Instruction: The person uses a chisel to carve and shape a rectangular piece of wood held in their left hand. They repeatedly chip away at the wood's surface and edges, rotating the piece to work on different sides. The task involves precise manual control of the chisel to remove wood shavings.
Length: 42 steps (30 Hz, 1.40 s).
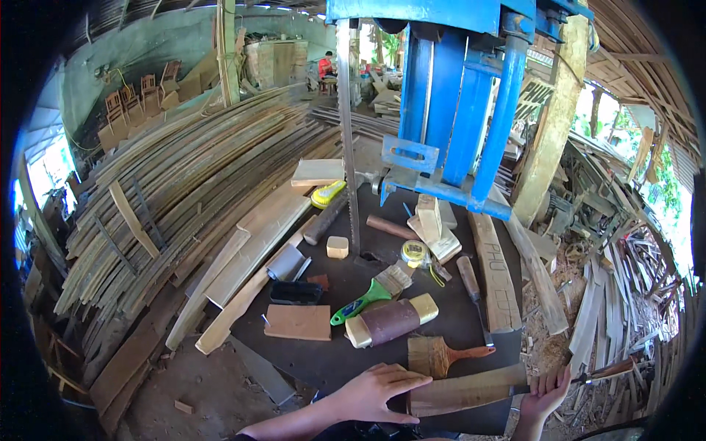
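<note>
**One brown board (467,391) between the left hand (386,393) and the right hand (544,395)**

Clock directions are taken from the wrapped block (385,322) on the dark table (353,360), with 12 o'clock pointing away from the person.

The board is located between 4 and 5 o'clock, at the near edge of the table. The hands are set well apart. The left hand is placed at 6 o'clock, with thumb and fingers spread at the board's left end. The right hand is placed at 4 o'clock, with fingers curled at the opposite end; whether it is closed on the board itself cannot be told.

A brown-handled paintbrush (432,356) is laid at 4 o'clock, just beyond the board. A chisel (468,278) is positioned between 2 and 3 o'clock, and a marked plank (494,275) at 2 o'clock. A yellow tape measure (415,254) is found between 12 and 1 o'clock. A green-handled paintbrush (368,298) is laid between 10 and 11 o'clock, beside the wrapped block. A flat wood piece (298,323) is placed at 9 o'clock. An upright saw blade (346,132), between 11 and 12 o'clock, is flanked on its right by a blue machine frame (445,95). Long boards (191,162) are stacked at 10 o'clock.
</note>
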Tool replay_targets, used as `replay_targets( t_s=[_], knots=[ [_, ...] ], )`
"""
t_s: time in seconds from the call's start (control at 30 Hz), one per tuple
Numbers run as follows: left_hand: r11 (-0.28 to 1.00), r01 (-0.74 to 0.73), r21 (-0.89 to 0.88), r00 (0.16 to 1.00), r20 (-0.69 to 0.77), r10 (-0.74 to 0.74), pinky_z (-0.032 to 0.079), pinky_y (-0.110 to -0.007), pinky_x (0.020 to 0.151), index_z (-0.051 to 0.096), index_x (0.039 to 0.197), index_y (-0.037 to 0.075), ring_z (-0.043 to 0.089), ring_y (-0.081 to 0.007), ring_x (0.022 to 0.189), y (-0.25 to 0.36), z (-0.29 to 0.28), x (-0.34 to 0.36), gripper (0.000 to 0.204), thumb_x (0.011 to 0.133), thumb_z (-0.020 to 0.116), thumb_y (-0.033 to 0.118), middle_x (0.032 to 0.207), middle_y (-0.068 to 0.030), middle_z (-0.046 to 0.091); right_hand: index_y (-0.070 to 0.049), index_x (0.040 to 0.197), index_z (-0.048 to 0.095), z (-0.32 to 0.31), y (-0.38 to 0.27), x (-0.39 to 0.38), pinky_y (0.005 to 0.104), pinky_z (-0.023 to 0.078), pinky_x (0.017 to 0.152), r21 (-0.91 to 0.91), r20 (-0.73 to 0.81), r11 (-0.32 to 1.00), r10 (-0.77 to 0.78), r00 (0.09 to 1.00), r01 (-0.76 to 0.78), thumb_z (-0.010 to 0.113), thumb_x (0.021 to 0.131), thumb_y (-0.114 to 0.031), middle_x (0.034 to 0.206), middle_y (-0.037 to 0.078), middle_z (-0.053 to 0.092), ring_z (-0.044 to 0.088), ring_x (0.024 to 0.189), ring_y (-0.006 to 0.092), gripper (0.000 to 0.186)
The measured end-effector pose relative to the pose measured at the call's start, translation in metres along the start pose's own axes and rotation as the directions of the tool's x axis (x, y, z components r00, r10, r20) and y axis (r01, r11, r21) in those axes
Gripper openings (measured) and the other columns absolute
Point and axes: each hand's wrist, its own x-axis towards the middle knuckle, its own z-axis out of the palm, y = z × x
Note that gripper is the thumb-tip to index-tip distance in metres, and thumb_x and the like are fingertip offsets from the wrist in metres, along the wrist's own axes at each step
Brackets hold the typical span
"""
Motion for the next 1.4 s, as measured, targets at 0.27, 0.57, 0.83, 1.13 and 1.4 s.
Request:
replay_targets(
  t_s=[0.27, 0.57, 0.83, 1.13, 1.4],
  knots=[
    [0.998, 0.015, 0.064, 0.998, -0.055, -0.011, 0.055, -0.038, 0.089, 0.061, 0.133, 0.01, 0.067, -0.0237, 0.098, 0.001, 0.003, -0.001, 0.072, 0.076, 0.078, 0.052, 0.107, -0.0081, 0.069, -0.019, 0.068, 0.035, 0.011, -0.017, -0.021, 0.0273, 0.02, 0.039, -0.024, 0.022, 0.999, -0.031, 0.999, 0.032, 0.049, 0.103, -0.033, 0.053, -0.005, 0.023, 0.019, 0.042, 0.0081, 0.041],
    [0.993, 0.023, 0.117, 0.996, -0.083, -0.014, 0.055, -0.037, 0.088, 0.062, 0.131, 0.01, 0.069, -0.0257, 0.096, 0.006, 0.003, 0.005, 0.071, 0.076, 0.079, 0.053, 0.105, -0.0097, 0.07, -0.019, 0.064, 0.031, 0.058, -0.008, -0.043, 0.0286, 0.018, 0.044, -0.102, -0.047, 0.983, 0.151, 0.987, -0.155, 0.051, 0.102, -0.038, 0.053, -0.005, 0.023, 0.018, 0.045, 0.0095, 0.046],
    [0.988, 0.111, 0.109, 0.994, -0.03, -0.108, 0.05, -0.04, 0.094, 0.06, 0.132, 0.009, 0.065, -0.0268, 0.107, 0.015, 0.009, 0.002, 0.07, 0.077, 0.078, 0.05, 0.115, -0.0091, 0.068, -0.019, 0.069, 0.033, 0.015, -0.002, -0.034, 0.0256, 0.018, 0.038, 0.029, -0.191, 1.0, -0.005, 0.982, 0.01, 0.049, 0.104, -0.04, 0.053, -0.008, 0.019, 0.016, 0.043, 0.0058, 0.044],
    [0.971, 0.225, 0.077, 0.973, -0.063, -0.22, 0.047, -0.041, 0.089, 0.065, 0.125, 0.003, 0.064, -0.0277, 0.101, 0.027, 0.027, 0.001, 0.08, 0.056, 0.093, 0.031, 0.114, -0.0112, 0.07, -0.016, 0.07, 0.031, 0.009, -0.023, -0.017, 0.0318, 0.021, 0.047, -0.106, 0.295, 0.99, -0.06, 0.954, 0.096, 0.034, 0.108, -0.041, 0.054, -0.003, 0.019, 0.017, 0.045, 0.0122, 0.045],
    [0.972, 0.231, 0.03, 0.973, -0.026, -0.231, 0.046, -0.04, 0.091, 0.064, 0.125, 0.001, 0.064, -0.0285, 0.101, 0.016, 0.022, 0.01, 0.084, 0.051, 0.094, 0.028, 0.116, -0.0131, 0.07, -0.016, 0.073, 0.035, 0.041, 0.019, -0.061, 0.028, 0.019, 0.045, -0.045, 0.485, 0.991, 0.13, 0.865, -0.124, 0.031, 0.11, -0.033, 0.055, -0.005, 0.02, 0.016, 0.045, 0.0083, 0.041]
  ],
)
